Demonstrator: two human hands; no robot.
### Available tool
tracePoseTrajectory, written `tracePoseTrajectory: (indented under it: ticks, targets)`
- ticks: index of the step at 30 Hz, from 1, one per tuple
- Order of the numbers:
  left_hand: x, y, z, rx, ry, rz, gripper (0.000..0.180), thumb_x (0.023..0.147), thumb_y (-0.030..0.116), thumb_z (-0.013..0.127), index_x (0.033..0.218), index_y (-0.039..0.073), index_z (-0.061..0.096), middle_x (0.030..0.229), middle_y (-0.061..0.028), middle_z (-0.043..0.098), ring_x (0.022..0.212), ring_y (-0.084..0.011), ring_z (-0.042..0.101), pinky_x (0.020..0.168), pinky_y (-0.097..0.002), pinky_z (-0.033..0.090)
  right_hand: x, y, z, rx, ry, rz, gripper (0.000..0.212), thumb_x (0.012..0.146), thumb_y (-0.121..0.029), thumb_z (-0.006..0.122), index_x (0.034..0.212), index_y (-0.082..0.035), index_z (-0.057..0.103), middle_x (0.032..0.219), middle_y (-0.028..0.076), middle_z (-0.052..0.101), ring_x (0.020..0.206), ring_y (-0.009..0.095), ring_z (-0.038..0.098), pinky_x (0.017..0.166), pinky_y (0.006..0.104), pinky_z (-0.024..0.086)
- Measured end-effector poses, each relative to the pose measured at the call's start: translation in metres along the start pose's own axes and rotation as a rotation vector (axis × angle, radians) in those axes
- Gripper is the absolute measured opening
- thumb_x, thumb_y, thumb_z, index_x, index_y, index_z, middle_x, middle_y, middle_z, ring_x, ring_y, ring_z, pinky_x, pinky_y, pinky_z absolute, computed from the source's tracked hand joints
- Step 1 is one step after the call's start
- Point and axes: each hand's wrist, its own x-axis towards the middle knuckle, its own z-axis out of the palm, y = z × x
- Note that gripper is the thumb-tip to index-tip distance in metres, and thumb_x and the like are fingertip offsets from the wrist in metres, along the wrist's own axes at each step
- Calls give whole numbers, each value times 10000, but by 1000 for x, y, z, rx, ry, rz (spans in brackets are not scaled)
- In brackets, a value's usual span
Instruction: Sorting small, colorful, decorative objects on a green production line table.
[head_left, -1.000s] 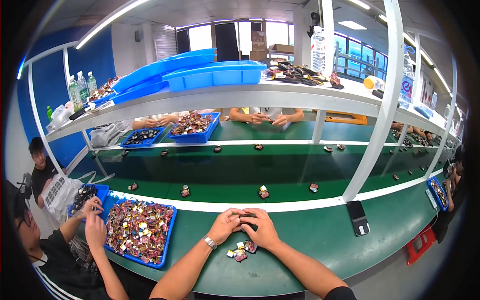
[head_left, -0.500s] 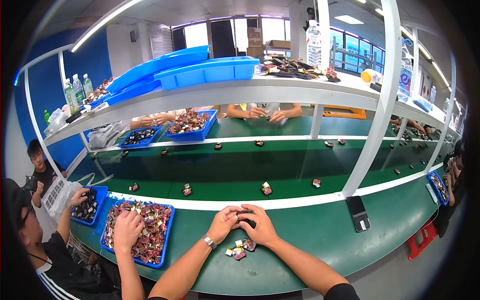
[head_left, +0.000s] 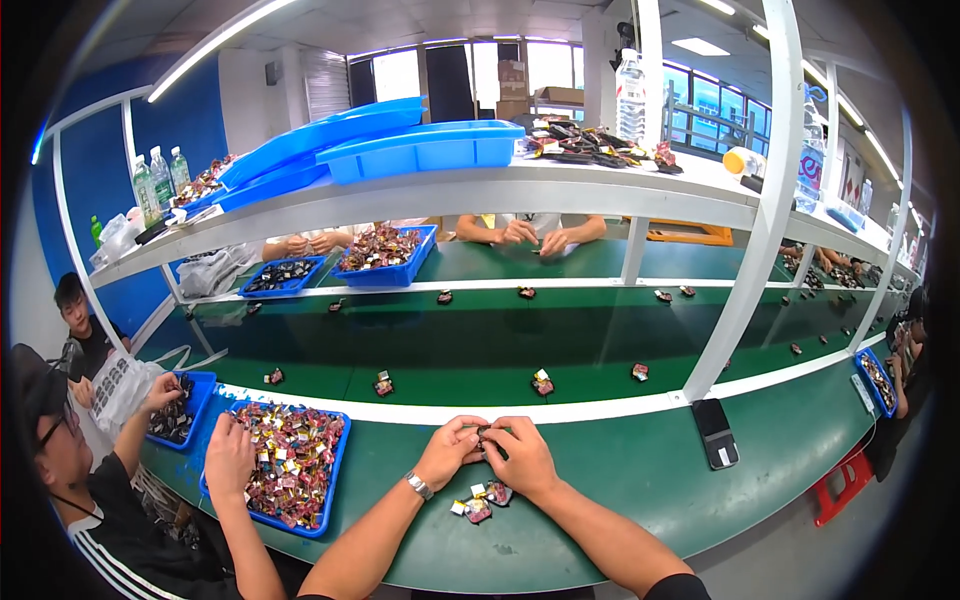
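Over the green worktop, my left hand (head_left: 448, 455) and my right hand (head_left: 524, 458) meet at the fingertips. Both are closed on a small dark part (head_left: 484, 441), mostly covered by the fingers, so its exact kind is hidden. Just below my hands, close to my right wrist, lies a small cluster of reddish circuit pieces (head_left: 478, 508) with white and yellow bits. To my left stands a blue tray (head_left: 345, 470) heaped with similar reddish pieces.
A co-worker's hand (head_left: 230, 460) is at that tray's left side; the other reaches into a blue tray of black parts (head_left: 180, 432). A white rail (head_left: 400, 412) borders the green belt (head_left: 460, 385), which carries scattered pieces. A white post (head_left: 745, 220) and dark phone (head_left: 715, 434) stand right.
My right fingers have curled in closer around the dark part. The co-worker's near hand has moved left over the tray of reddish pieces. Pieces on the belt sit slightly farther right.
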Motion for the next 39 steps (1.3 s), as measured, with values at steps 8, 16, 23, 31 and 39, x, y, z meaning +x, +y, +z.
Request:
tracePoseTrajectory:
  ticks: [8,16,23,31,39]
  targets:
    - [0,1,3,-1,-2,-4,238,998,79,482,1235,54,486,1150,-90,636,1040,-148,623,902,-298,540,-1,1,0,-115,-6,-42,159,756,-55,711,912,-62,680,934,46,606,876,228,607,679,334,548]
    - [-1,2,4,18,5,-14,234,995,85,494,1225,45,489,1144,-94,635,1047,-159,624,919,-318,543,-4,2,3,-191,-29,-82,119,781,-74,684,899,-63,672,925,37,589,871,212,598,632,318,556]
    - [-2,5,8,55,8,-15,214,995,77,484,1205,37,497,1126,-94,640,1022,-157,631,893,-311,550,-6,3,5,-239,-23,-85,93,776,-76,694,866,-65,671,909,32,595,827,208,590,627,321,544]
    - [-1,3,12,66,78,20,186,978,70,512,1160,31,525,1053,-90,667,938,-142,646,793,-283,563,-2,3,1,-182,-2,-86,116,773,-61,680,887,-57,655,943,40,596,846,221,599,628,309,552]
    - [7,-19,7,353,173,264,163,959,30,517,1114,-17,536,990,-87,685,907,-135,650,775,-280,554,-3,9,3,267,-90,360,180,809,-34,709,982,-5,671,886,100,645,710,161,662,645,263,546]
